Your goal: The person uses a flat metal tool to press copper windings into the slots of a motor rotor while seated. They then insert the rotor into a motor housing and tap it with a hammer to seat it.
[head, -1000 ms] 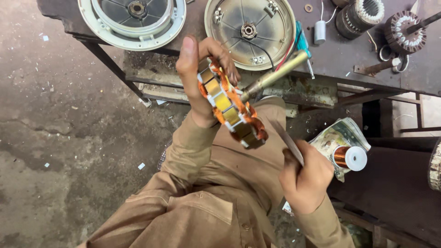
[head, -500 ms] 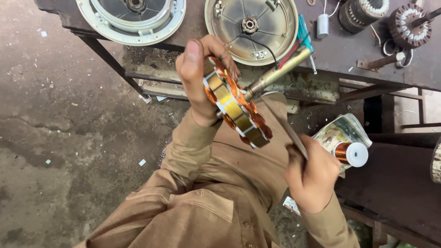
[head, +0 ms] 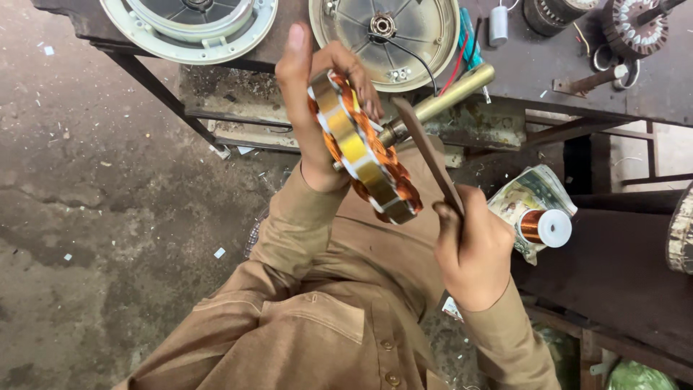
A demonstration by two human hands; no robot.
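Below bench, I see left hand gripping copper-wound stator, right hand fingers closed on flat stick beside it, crumpled wrapper w/ wire spool nearby.

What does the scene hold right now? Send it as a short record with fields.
left hand: grips a wound stator on edge, copper coils showing
right hand: holds a flat dark stick, tip close to the stator; contact unclear
shaft: brass-coloured, juts from the stator toward the bench
bench: carries two round fan covers, more stators, a capacitor
right of hands: copper wire spool on paper
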